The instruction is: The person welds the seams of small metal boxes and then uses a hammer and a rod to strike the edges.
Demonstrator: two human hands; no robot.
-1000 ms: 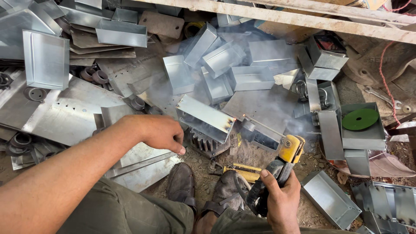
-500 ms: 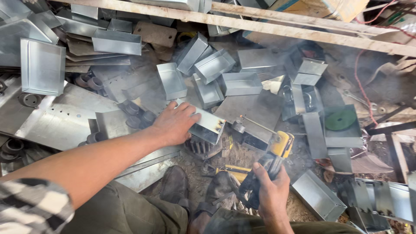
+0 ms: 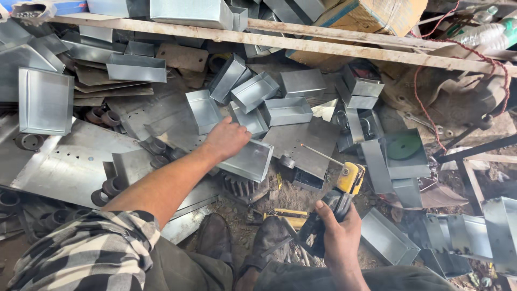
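The left hand [image 3: 228,139] reaches out over the heap of sheet-metal parts and rests on the far left end of a shallow grey metal tray [image 3: 249,160], fingers curled over its rim, though how firmly they grip I cannot tell. That tray lies tilted in the middle of the scene, just left of a flat metal sheet [image 3: 302,141]. The right hand [image 3: 338,235] is nearer and to the right, fingers closed around the dark body of a yellow-headed power tool [image 3: 335,206], whose thin metal shaft [image 3: 322,153] points far-left over the sheet. More open trays [image 3: 287,110] lie scattered beyond, below a long wooden plank [image 3: 301,44]. Two dark shoes [image 3: 215,237] show at the near edge.
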